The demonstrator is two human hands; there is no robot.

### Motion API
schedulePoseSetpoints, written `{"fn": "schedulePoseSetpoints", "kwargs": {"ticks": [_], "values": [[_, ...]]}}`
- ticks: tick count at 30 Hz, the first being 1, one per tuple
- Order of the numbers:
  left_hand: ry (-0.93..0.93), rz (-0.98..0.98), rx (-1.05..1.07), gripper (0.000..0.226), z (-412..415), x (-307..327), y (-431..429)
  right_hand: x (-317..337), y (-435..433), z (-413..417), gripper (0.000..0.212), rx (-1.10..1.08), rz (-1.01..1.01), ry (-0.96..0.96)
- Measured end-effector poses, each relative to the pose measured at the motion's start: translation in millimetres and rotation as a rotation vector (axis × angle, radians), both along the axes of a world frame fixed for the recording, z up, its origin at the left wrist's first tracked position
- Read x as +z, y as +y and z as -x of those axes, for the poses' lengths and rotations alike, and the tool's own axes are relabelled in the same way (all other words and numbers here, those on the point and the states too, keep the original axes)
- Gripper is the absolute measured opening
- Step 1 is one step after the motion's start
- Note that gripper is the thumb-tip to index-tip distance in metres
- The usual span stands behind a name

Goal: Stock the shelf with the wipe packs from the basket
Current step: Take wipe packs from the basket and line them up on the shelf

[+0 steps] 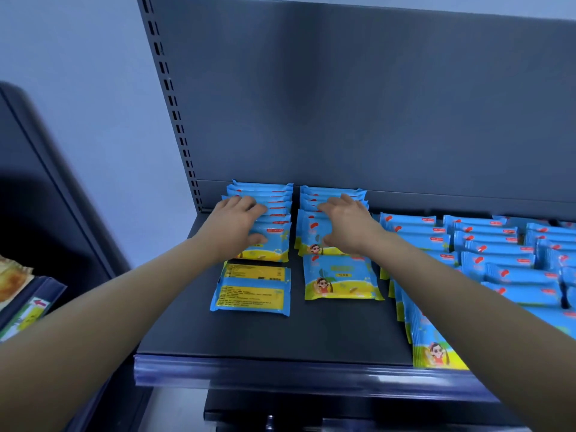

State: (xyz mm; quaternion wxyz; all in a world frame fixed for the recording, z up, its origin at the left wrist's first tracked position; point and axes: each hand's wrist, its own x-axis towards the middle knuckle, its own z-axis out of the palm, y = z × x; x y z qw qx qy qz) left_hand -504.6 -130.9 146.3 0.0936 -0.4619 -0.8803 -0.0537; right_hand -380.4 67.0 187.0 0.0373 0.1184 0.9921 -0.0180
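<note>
Against the back panel [343, 104] of the shelf [249, 335], two short rows of upright wipe packs are held, one by each hand. The left hand [237, 222] is laid over the left row [276, 213]. Its fingers are curled over the tops of the packs nearer the back panel and its thumb is pressed on the face of the front pack, so the row is clamped between them. About seven packs are counted in this row.

The right hand [349, 226] is set the same way on the right row [307, 227], with fingers spread over the tops and thumb on the front face. About six packs are counted there, though several are covered by the hand. The two hands are kept apart, and a narrow gap is left between the two rows.

Farther from the back panel, just in front of the rows, two single packs are laid flat. One label-side-up pack [251, 288] lies before the left row, and one face-up pack [341, 277] lies before the right row.

Along the back panel to the right, further rows [498, 244] of the same blue packs are stood; they overlap too much to be counted. Farthest from the back panel, one price rail [280, 369] is fitted along the shelf's front edge. At the panel's left edge one slotted upright [174, 110] is seen.
</note>
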Motion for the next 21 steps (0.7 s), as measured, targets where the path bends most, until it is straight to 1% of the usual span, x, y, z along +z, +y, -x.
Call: {"fn": "schedulePoseSetpoints", "kwargs": {"ticks": [2,4,8,11,15,18,21], "values": [[0.016,0.003,-0.001,0.064,0.5,-2.1,-2.5,-1.0,-1.1,-3.3,0.071,-0.013,0.008,-0.025],[0.03,0.004,0.009,0.067,0.1,-1.3,-2.0,-1.5,-2.2,-6.0,0.073,-0.038,0.037,-0.011],[0.042,-0.013,-0.041,0.07,-6.0,2.1,1.7,1.0,-3.4,-11.0,0.065,-0.088,0.025,0.047],[0.041,-0.048,-0.086,0.065,-8.1,5.8,2.7,1.8,-3.1,-13.5,0.054,-0.092,-0.002,0.054],[-0.015,-0.082,-0.052,0.053,-3.1,11.1,2.2,0.1,-1.8,-16.6,0.038,-0.107,-0.012,0.057],[-0.055,-0.043,-0.027,0.044,-2.0,12.4,4.4,-0.1,-0.7,-17.9,0.035,-0.111,-0.015,0.06],[-0.075,-0.023,-0.015,0.044,-4.1,11.3,4.4,-0.6,0.5,-19.1,0.037,-0.105,-0.016,0.097]]}}
